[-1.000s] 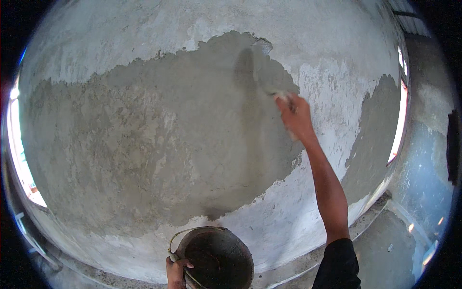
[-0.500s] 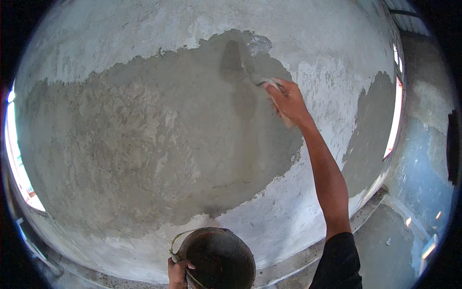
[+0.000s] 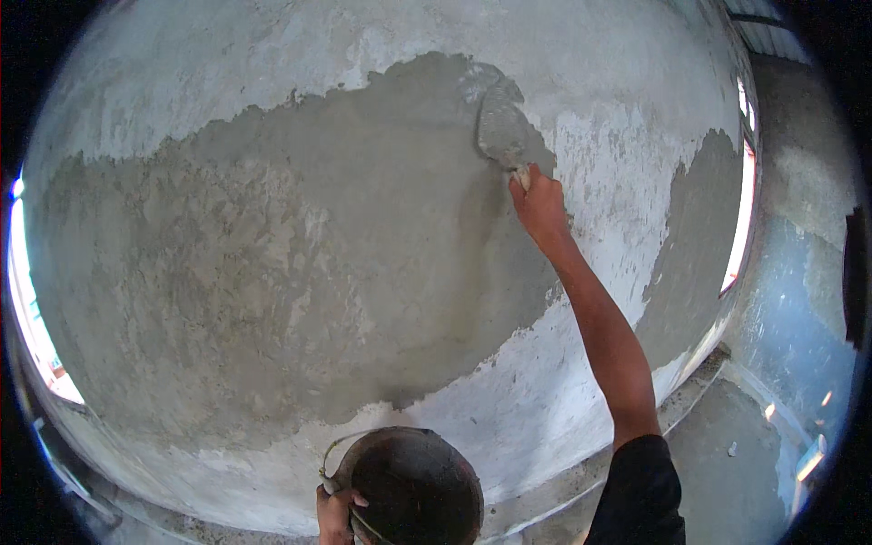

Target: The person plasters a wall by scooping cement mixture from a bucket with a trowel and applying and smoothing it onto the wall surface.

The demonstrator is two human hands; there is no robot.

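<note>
A: Where is the trowel (image 3: pixel 502 127) right now?

B: Up at the wall (image 3: pixel 581 64), near the upper right edge of the big grey plaster patch (image 3: pixel 391 227). Its blade points upward and slightly left, and its visible face is smeared with grey mortar

A: And the right hand (image 3: pixel 542 204)?

B: Closed around the trowel's handle, just below the blade, with the bare forearm (image 3: pixel 599 318) slanting up from a black sleeve (image 3: pixel 640 490)

A: Is the blade pressed against the plaster?

B: I cannot tell; it overlaps the patch in this view, but contact is not clear

A: What about the left hand (image 3: pixel 336 518)?

B: Low down, at the left side of a dark bucket (image 3: pixel 470 477). Its fingers look curled around the bucket's handle (image 3: pixel 325 459), though part of the grip is hidden, and the thumb lies by the rim

A: Can you see into the bucket?

B: Its mouth faces us, but the inside is too dark to make out what is there

A: Anything around them?

B: A pale, whitish area (image 3: pixel 618 191) right of the patch, then a second grey patch (image 3: pixel 699 227) beside a bright window opening (image 3: pixel 742 218)
</note>
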